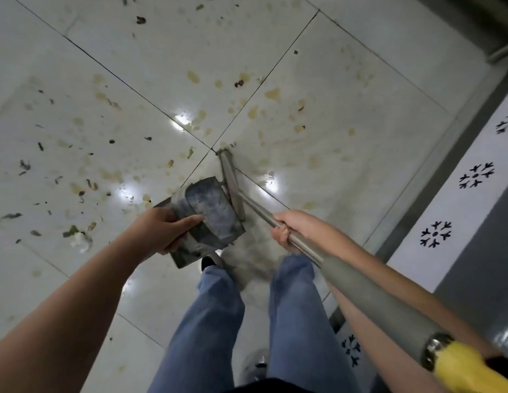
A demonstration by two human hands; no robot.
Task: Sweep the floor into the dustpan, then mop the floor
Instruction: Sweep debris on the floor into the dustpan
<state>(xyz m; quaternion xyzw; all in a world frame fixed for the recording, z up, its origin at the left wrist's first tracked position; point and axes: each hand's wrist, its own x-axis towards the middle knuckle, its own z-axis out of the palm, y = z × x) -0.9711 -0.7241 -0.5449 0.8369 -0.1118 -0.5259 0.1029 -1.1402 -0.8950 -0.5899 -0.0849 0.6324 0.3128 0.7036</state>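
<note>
Person standing on a white tiled floor (346,114), looking down past their jeans (207,321).

Left hand (165,231) grasps the near rim of a dark, scuffed dustpan (210,211), fingers wrapped over the edge, thumb along the inside wall. The pan looks tilted, its mouth facing away from the person.

Right hand (289,228) is clenched round the metal handle (360,287) of a broom (233,182). The broom's narrow head sits just beside the right side of the pan, its far tip near the meeting of four tiles. Bristles blurred, so it seems to be mid-stroke.

Debris: leaf scraps (71,231) and dark bits are scattered mostly to the left of the pan, well apart from it. Yellowish stains (272,93) spread ahead and to the right.

Pan contents: grey, grimy interior; cannot tell whether any sweepings are inside.

Judgement: sweeping stage, early, with much litter still on the tiles. To do it well, press the pan lip flat to the floor, draw short strokes toward it, and move the pan left to the scraps. The stains will need the mop.
</note>
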